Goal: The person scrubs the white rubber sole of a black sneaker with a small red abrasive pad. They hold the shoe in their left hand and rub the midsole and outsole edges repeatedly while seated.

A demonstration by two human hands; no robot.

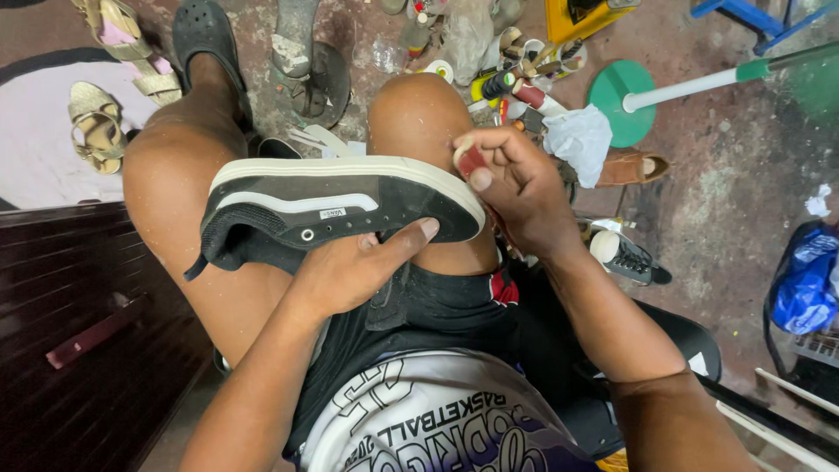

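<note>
Two hands on black sneaker — left hand beneath, right hand at toe.

A small white rectangular label is seen on the side of the black sneaker, centre. A crumpled blue plastic bag lies at the right edge, and a yellow box stands far, upper right.

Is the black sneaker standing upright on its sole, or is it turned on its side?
On its side: the black sneaker lies across the knees, white sole edge facing up, eyelets facing the camera.
</note>
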